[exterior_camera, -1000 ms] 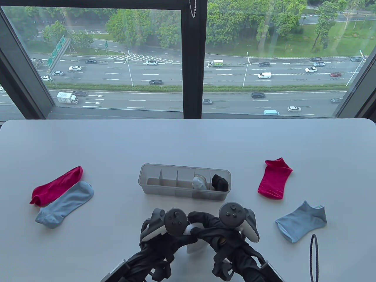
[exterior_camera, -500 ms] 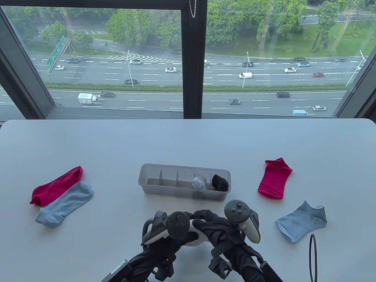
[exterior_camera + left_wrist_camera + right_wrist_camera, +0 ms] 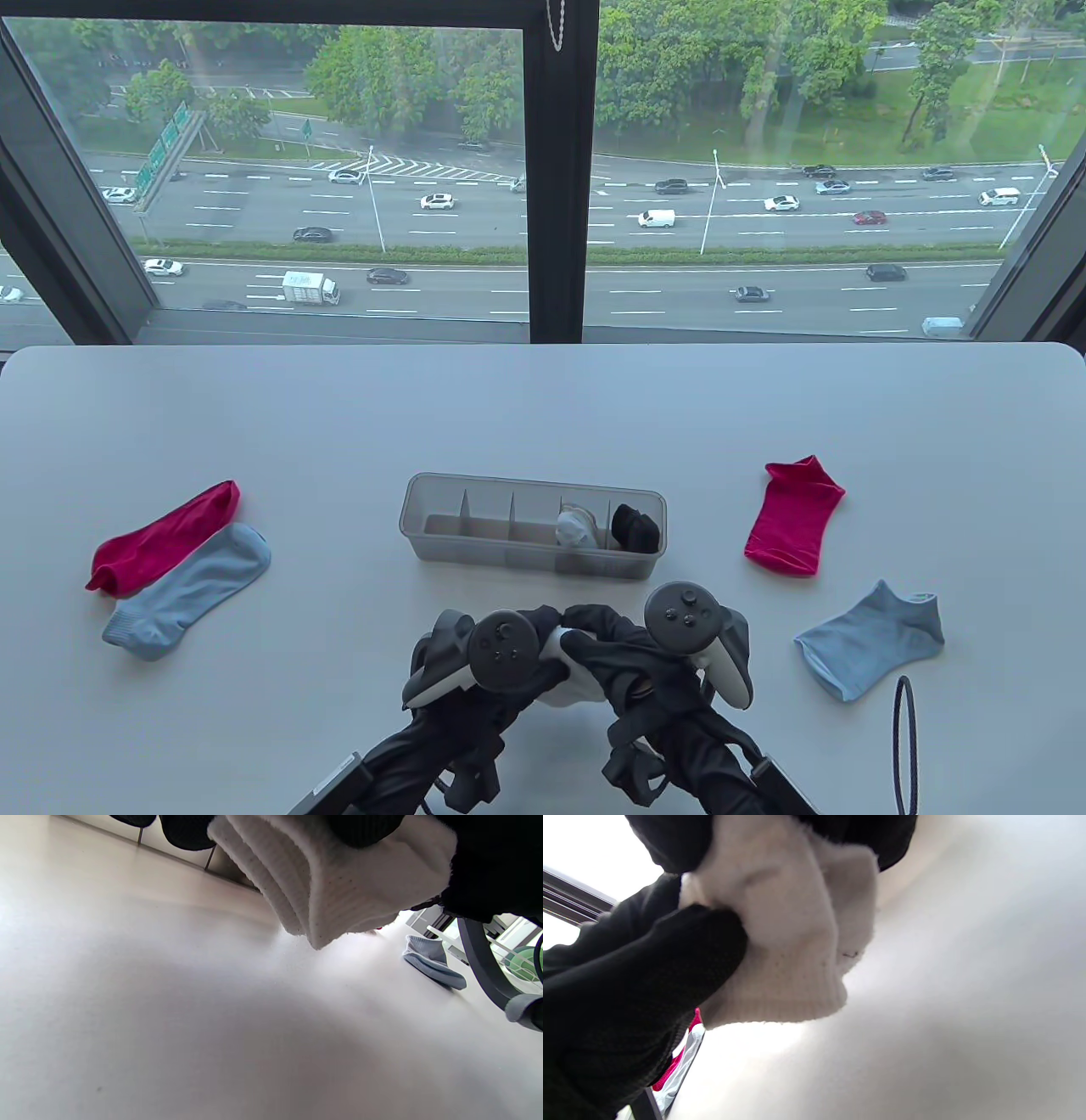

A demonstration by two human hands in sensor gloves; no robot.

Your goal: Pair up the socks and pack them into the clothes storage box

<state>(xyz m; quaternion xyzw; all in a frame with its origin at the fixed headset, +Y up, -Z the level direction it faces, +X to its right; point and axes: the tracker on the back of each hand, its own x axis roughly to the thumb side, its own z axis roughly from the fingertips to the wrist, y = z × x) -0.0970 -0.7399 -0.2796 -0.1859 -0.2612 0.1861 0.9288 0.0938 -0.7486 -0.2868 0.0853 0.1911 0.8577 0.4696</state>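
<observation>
Both gloved hands meet just above the table in front of the clear storage box (image 3: 424,543). My left hand (image 3: 543,649) and right hand (image 3: 585,645) together grip a bunched white sock bundle (image 3: 570,689), seen close up as the white socks (image 3: 339,887) and white socks (image 3: 785,955) in the wrist views. In the box, a rolled white pair (image 3: 575,526) and a rolled black pair (image 3: 636,526) fill the two right compartments. A red sock (image 3: 161,535) lies over a light blue sock (image 3: 187,594) at left. Another red sock (image 3: 793,518) and a light blue sock (image 3: 874,638) lie at right.
The box's three left compartments (image 3: 484,518) hold nothing. A black cable loop (image 3: 906,739) lies near the table's front right edge. The window frame (image 3: 556,170) stands behind the table's far edge.
Both hands have shifted slightly away from me, toward the box, working the white socks into a tighter bundle. The loose socks and the box have not moved.
</observation>
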